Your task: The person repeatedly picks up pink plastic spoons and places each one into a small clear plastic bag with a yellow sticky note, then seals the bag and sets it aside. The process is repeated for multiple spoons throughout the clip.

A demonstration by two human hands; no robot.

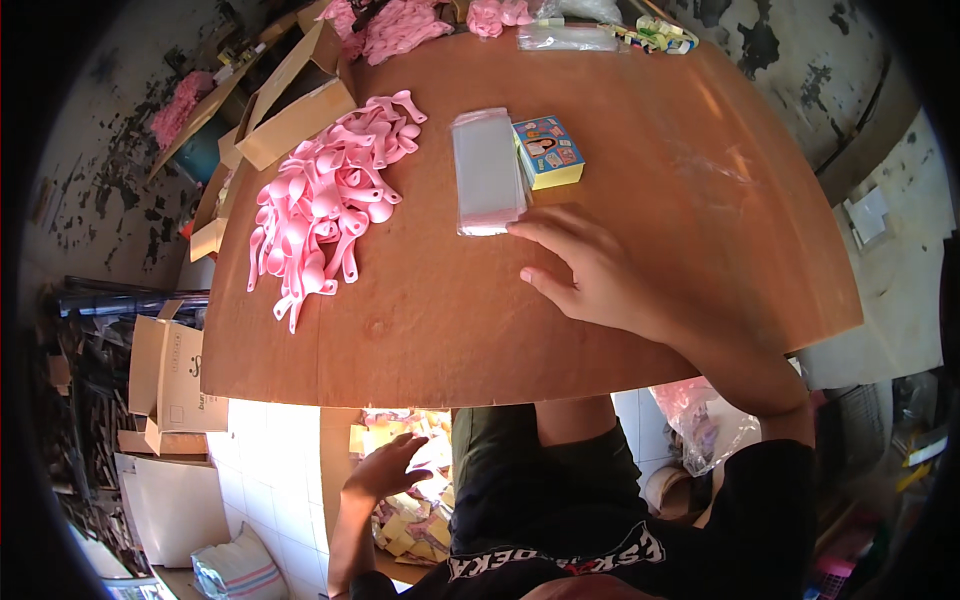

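My right hand [585, 265] is over the brown table with its index finger stretched out and its thumb apart. The index fingertip is at the near right corner of a stack of clear plastic bags [487, 165], and seems to touch it. Against the stack's right side lies a block of small printed cards [552, 152], blue on top with yellow sides. My left hand [388, 466] hangs below the table's near edge, its fingers apart and nothing seen in them. Under it is an open carton holding many yellowish packets [415, 530].
A heap of pink plastic spoons [325, 200] covers the table's left part. Open cardboard boxes [298, 95] stand at the far left edge. Pink bundles [405, 32] and clear plastic packs [570, 38] lie along the far edge. Another carton [180, 370] sits left of the table.
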